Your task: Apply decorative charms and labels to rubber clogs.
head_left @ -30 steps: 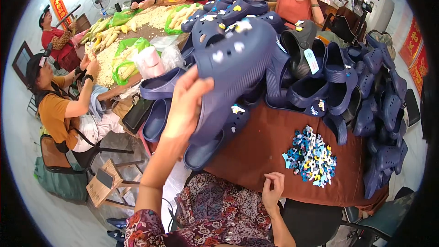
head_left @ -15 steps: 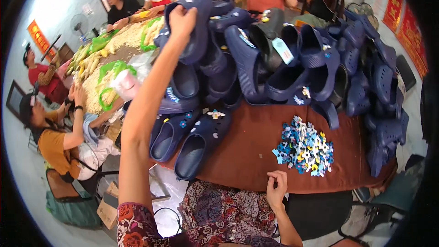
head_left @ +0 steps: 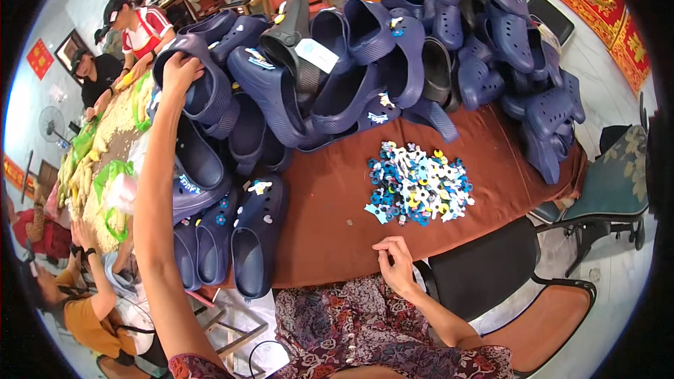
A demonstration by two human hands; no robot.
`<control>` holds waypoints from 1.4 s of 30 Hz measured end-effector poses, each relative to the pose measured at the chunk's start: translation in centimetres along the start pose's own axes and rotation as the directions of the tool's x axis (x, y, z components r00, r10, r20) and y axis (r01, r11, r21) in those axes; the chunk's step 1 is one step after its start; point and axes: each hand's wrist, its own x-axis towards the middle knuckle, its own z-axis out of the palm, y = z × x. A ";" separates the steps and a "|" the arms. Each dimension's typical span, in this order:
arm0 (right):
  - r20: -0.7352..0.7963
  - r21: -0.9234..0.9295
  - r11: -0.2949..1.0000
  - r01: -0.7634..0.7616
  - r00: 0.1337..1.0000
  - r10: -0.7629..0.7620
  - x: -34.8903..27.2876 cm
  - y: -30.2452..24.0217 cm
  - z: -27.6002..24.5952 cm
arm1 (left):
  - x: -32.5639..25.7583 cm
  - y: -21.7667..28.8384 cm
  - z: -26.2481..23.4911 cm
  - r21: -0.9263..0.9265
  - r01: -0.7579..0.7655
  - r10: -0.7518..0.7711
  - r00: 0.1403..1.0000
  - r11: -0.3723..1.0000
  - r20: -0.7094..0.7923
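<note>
With my left arm reaching to the far left, my left hand (head_left: 181, 74) grips the edge of a navy clog (head_left: 210, 95) at the top of the pile. The fingers hook into its opening. Below it, several navy clogs stand with small charms on their uppers, such as the clog (head_left: 261, 238) at the table's left front. By the front edge, my right hand (head_left: 397, 261) is loosely curled, fingers apart, with nothing visible in it. Beyond this hand lies a heap of blue, white and yellow shoe charms (head_left: 421, 186).
A brown cloth covers the table (head_left: 323, 224). More clogs (head_left: 505, 42) are piled along the back and right, among them a dark grey clog (head_left: 291, 35) with a white tag. Chairs (head_left: 484, 267) stand at the right front. People work at a second table (head_left: 116, 126) on the left.
My left hand has lowered the navy clog from its raised position onto the left pile. The view has turned to the right. My right hand stays near the front edge.
</note>
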 end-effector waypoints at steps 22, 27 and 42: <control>0.098 -0.251 0.930 0.267 0.963 -0.250 -0.9 0.8 1.2 | -5.4 -2.7 -2.9 -0.055 -0.038 0.036 0.999 0.998 -0.022; 0.100 -0.306 0.917 0.256 0.967 -0.236 -0.9 0.5 0.9 | -8.1 -3.3 -3.3 0.170 -0.199 0.227 0.959 0.965 -0.170; -0.333 -0.188 0.957 0.222 0.902 -0.275 12.3 1.8 -7.3 | -41.1 -7.6 13.0 0.130 -0.215 0.209 0.976 0.968 0.056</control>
